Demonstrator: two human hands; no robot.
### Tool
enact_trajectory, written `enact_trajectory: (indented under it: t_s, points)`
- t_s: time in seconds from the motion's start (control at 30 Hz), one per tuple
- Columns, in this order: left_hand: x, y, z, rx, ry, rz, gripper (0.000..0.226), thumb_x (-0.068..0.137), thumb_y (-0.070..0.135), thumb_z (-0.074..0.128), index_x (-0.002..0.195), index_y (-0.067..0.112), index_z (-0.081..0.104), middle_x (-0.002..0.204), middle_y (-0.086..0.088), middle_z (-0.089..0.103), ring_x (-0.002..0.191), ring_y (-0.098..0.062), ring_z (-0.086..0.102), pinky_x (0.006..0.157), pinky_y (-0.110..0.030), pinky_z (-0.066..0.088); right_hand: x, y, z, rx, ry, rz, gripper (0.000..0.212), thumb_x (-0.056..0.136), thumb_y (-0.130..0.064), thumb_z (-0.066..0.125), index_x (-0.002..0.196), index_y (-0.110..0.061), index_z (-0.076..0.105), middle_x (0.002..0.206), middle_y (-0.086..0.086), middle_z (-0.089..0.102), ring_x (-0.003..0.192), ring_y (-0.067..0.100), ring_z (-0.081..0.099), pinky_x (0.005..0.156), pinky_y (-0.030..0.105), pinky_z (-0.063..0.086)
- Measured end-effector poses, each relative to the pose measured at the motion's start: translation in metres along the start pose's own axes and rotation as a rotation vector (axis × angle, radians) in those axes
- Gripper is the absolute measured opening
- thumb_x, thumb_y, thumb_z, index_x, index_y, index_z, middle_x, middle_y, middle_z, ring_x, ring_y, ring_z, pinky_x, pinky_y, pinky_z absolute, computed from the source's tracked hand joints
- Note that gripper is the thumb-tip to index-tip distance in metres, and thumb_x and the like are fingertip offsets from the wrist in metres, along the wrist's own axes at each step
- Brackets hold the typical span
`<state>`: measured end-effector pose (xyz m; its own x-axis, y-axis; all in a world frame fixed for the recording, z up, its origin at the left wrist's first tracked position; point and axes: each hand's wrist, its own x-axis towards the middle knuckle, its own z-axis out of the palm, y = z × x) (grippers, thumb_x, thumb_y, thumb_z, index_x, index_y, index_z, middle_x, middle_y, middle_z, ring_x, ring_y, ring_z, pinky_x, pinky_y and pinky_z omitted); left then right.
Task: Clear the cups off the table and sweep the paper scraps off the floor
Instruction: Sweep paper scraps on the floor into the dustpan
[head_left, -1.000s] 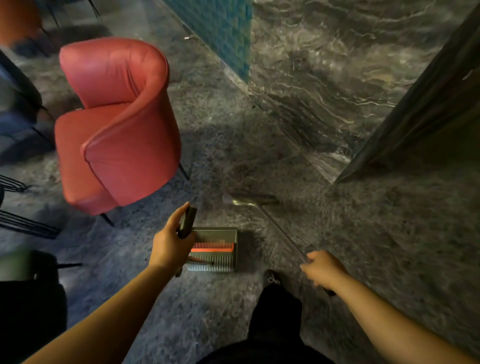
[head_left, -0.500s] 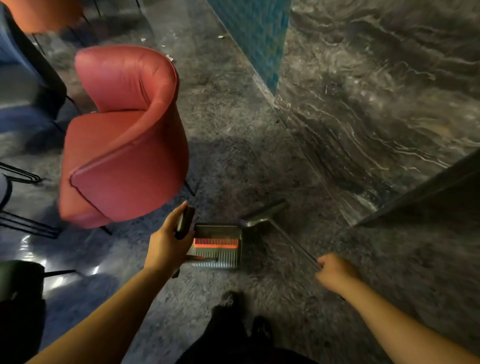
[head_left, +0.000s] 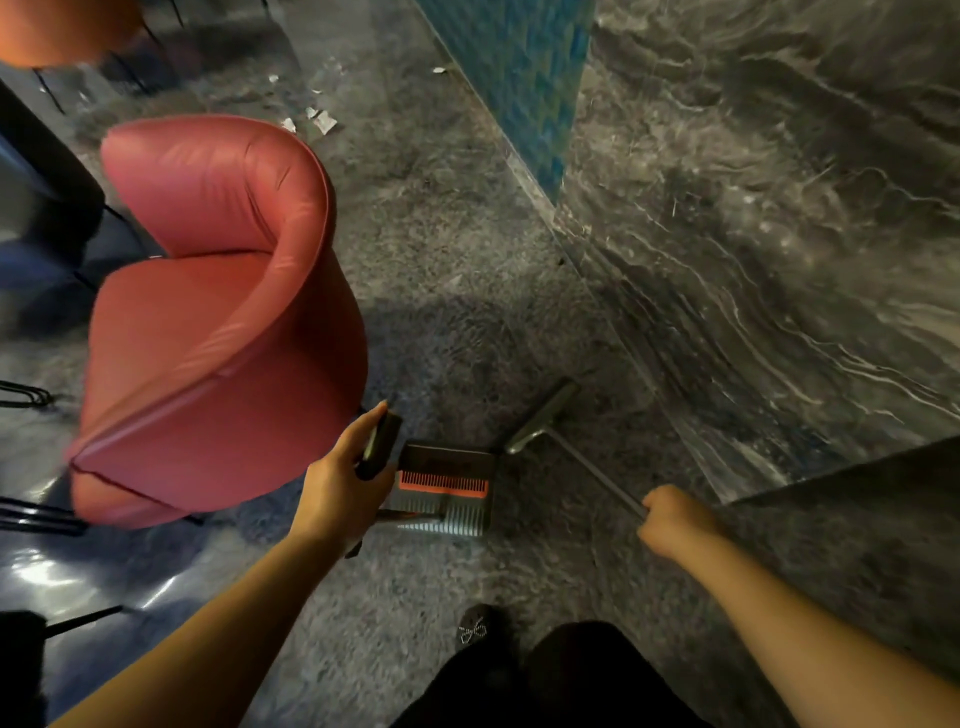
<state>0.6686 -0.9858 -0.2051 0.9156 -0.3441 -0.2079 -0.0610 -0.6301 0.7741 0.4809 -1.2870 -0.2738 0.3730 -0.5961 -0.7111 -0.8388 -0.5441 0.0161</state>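
My left hand (head_left: 343, 483) grips the dark upright handle (head_left: 382, 444) of a grey dustpan (head_left: 447, 491) with an orange comb strip, which hangs low over the floor in front of me. My right hand (head_left: 670, 519) grips the thin metal shaft of a broom (head_left: 543, 418), whose head lies on the floor just right of the dustpan. Several white paper scraps (head_left: 319, 120) lie on the dark stone floor far ahead, beyond the red chair. No cups or table top are in view.
A red armchair (head_left: 218, 312) stands close on the left, almost touching my left hand. A dark marble wall (head_left: 753, 208) and a blue tiled panel (head_left: 519, 67) run along the right. An orange chair (head_left: 62, 31) sits top left. My shoe (head_left: 475, 631) is below.
I have moved forward along the wall; the paper scraps have come into sight ahead. The broom head has swung to the right of the dustpan. Both hands keep their holds.
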Motion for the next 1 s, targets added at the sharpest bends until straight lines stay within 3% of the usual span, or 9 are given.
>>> enact_trajectory:
  t_s: [0.1,0.23,0.4,0.5,0.63,0.73,0.8,0.9,1.0]
  points:
    - [0.023,0.004,0.01,0.037,0.006,0.007,0.07,0.081,0.008,0.073,0.131,0.049,0.047,0.095,0.003,0.066,0.073,-0.018,0.065,0.07,-0.034,0.052,0.03,-0.009,-0.017,0.052,-0.047,0.024,0.025,0.088,-0.023,0.057,0.11,-0.011,0.06,0.108,0.011,0.064,0.098,0.03,0.063,0.08,0.034,0.053]
    - [0.048,0.013,0.026,0.045,0.055,-0.026,0.071,0.08,0.005,0.073,0.13,0.048,0.047,0.093,0.003,0.067,0.066,-0.01,0.061,0.067,-0.026,0.049,0.066,-0.024,-0.043,0.277,-0.238,0.077,0.008,0.091,-0.01,0.055,0.088,-0.004,0.057,0.07,0.013,0.059,0.057,0.022,0.055,0.056,0.028,0.046]
    - [0.078,0.036,0.05,0.051,0.098,-0.123,0.072,0.081,0.007,0.072,0.131,0.051,0.046,0.094,0.0,0.068,0.057,-0.011,0.058,0.062,-0.04,0.055,0.088,-0.031,-0.078,0.652,-0.438,0.109,0.023,0.097,-0.005,0.051,0.074,-0.002,0.052,0.057,0.009,0.046,0.033,0.009,0.044,0.032,0.014,0.035]
    - [0.094,0.052,0.064,0.036,0.149,-0.186,0.069,0.082,0.01,0.072,0.135,0.047,0.047,0.097,0.001,0.066,0.053,-0.011,0.059,0.059,-0.043,0.057,0.111,-0.032,-0.089,0.853,-0.444,0.128,0.027,0.1,-0.013,0.048,0.075,-0.002,0.05,0.06,0.008,0.044,0.036,0.01,0.042,0.03,0.013,0.031]
    - [0.118,0.073,0.079,0.003,0.203,-0.231,0.069,0.083,0.012,0.072,0.137,0.046,0.046,0.101,0.0,0.066,0.059,-0.021,0.064,0.056,-0.037,0.056,0.139,-0.034,-0.122,0.758,-0.43,0.097,0.031,0.1,-0.008,0.042,0.069,-0.003,0.047,0.056,0.008,0.043,0.045,0.014,0.038,0.032,0.014,0.026]
    - [0.139,0.091,0.087,-0.017,0.222,-0.261,0.07,0.084,0.01,0.071,0.138,0.046,0.045,0.099,0.001,0.065,0.059,-0.024,0.065,0.054,-0.035,0.055,0.162,-0.032,-0.156,0.745,-0.422,0.061,0.026,0.099,-0.008,0.045,0.074,-0.006,0.047,0.059,0.006,0.043,0.044,0.012,0.038,0.033,0.013,0.026]
    - [0.155,0.101,0.091,-0.026,0.225,-0.268,0.071,0.083,0.009,0.071,0.138,0.046,0.045,0.104,0.001,0.063,0.063,-0.02,0.064,0.062,-0.037,0.056,0.179,-0.033,-0.173,0.734,-0.393,0.019,0.019,0.098,-0.009,0.047,0.08,-0.009,0.048,0.062,0.006,0.045,0.04,0.01,0.04,0.032,0.013,0.027]
    - [0.186,0.115,0.094,-0.04,0.232,-0.246,0.071,0.083,0.006,0.07,0.138,0.043,0.046,0.108,0.002,0.061,0.068,-0.015,0.062,0.063,-0.026,0.049,0.203,-0.047,-0.202,0.702,-0.338,-0.048,0.005,0.097,-0.01,0.05,0.101,-0.011,0.053,0.066,0.006,0.049,0.037,0.008,0.042,0.032,0.015,0.029]
    - [0.228,0.126,0.095,-0.08,0.288,-0.241,0.07,0.083,0.008,0.07,0.139,0.042,0.046,0.108,0.0,0.065,0.08,-0.016,0.064,0.07,-0.025,0.048,0.228,-0.069,-0.231,0.647,-0.308,-0.109,0.041,0.092,-0.009,0.057,0.132,-0.005,0.049,0.067,0.006,0.054,0.041,0.01,0.046,0.034,0.017,0.033]
